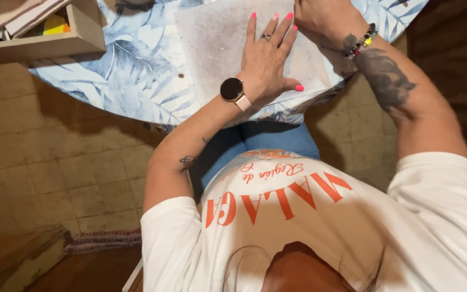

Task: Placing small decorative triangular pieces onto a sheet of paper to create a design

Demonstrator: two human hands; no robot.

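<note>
Both of my hands are down on one thing: a pale, translucent rectangular sheet of thin paper [217, 43] spread over the round table [136, 81], which wears a blue-and-white leaf-print cloth. The sheet lies toward the table's near edge, its near right corner almost reaching the rim just above my lap, and its long axis seems to run away from me toward the far edge, though the top of the view cuts it off.

My left hand [268, 59] rests flat on the sheet, palm down, fingers [252, 27] stretched and slightly fanned toward the far edge, thumb out to the right along the near edge. It grips nothing; it only presses. A round dark watch on a pale strap [232, 90] sits at that wrist.

My right hand [322, 19] is farther up, at the sheet's right edge, touching it. It looks curled, knuckles up, but its fingertips are out of frame, so I cannot tell whether it pinches the paper. A beaded bracelet [360, 42] circles that wrist.

At the table's far left edge stands a wooden box [39, 46], well apart from the sheet.
</note>
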